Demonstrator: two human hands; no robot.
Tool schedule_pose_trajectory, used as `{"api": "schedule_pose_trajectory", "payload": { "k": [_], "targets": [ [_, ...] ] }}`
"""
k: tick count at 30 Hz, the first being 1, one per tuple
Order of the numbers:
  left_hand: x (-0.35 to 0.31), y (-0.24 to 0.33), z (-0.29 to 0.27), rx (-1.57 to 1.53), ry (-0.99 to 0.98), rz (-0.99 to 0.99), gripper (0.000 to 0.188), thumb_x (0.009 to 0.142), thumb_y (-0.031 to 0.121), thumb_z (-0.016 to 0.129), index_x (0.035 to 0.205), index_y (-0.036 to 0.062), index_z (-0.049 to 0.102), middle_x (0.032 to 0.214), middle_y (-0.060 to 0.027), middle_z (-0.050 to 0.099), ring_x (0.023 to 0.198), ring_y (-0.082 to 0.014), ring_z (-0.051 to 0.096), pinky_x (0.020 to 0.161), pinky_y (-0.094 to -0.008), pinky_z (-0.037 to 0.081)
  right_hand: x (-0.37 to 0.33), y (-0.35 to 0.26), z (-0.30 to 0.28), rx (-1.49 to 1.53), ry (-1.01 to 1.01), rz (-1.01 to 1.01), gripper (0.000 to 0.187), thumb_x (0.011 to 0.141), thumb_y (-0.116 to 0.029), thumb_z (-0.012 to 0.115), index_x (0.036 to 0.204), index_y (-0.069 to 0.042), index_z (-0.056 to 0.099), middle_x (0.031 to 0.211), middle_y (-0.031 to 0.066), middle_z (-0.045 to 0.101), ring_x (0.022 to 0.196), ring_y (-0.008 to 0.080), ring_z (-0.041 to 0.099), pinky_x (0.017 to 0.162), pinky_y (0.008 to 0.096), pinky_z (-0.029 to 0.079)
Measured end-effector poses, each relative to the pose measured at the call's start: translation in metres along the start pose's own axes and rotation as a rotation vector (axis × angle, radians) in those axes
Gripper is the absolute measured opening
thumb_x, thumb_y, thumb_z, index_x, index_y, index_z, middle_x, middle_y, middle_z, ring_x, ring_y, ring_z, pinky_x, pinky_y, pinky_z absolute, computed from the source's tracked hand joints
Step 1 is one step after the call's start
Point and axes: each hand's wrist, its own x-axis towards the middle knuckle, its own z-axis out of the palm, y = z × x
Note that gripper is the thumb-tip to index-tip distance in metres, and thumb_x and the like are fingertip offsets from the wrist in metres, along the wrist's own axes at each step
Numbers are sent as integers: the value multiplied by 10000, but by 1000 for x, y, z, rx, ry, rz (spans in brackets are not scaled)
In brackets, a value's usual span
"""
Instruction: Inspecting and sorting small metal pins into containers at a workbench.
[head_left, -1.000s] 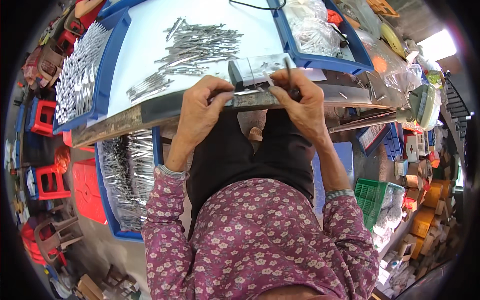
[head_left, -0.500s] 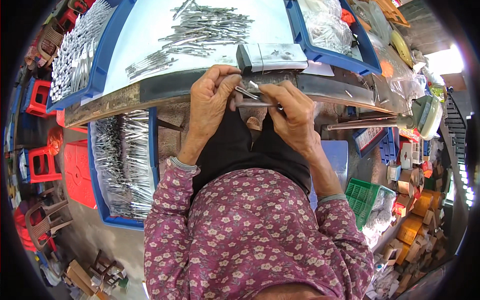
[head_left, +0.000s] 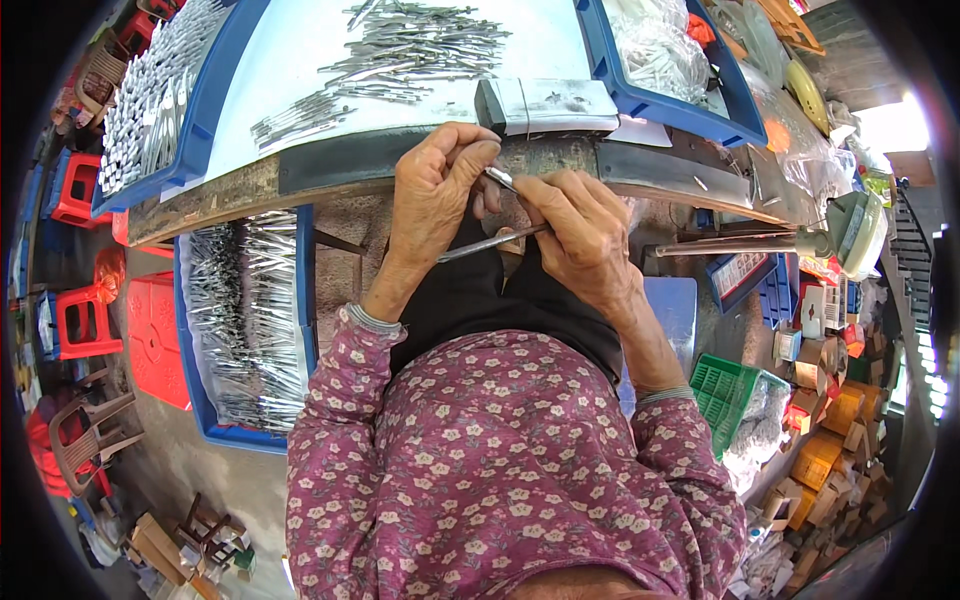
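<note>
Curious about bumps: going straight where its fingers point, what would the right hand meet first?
The right hand would probably meet the small silvery piece, then the left hand; depth is unclear.

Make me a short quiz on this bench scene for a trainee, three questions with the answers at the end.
1. Which hand grips the long thin grey rod?
2. The tray of metal pieces below the table, on the left, is: A) red, B) blue, C) green?
3. True or false: the pile of loose metal pieces lies on the white sheet.

Key: 1. The right hand. 2. B. 3. True.
</note>
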Motion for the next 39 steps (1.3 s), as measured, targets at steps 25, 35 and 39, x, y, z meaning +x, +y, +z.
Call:
{"api": "schedule_pose_trajectory", "payload": {
  "k": [25,35,39],
  "targets": [
    [45,-17,21,560,-40,237,152,857,-19,485,986,-6,564,726,-33,583,613,-68,522,544,-208,409,21,83,-25,-25,-155,64,265,646,42,581,873,-90,623,741,53,595,710,244,551,597,345,443],
    [72,-44,26,962,161,447,73,727,57,640,787,17,630,713,-89,536,629,-221,536,586,-309,422,33,125,-16,-27,-183,130,139,783,-46,591,918,-70,617,721,57,590,679,204,567,594,314,444],
    [70,-42,28,955,169,447,68,720,52,648,773,15,627,704,-83,529,631,-220,535,584,-309,416,44,117,-2,617,12,522,188,830,-141,623,974,-19,623,675,1,600,616,40,506,539,206,420]
  ]
}}
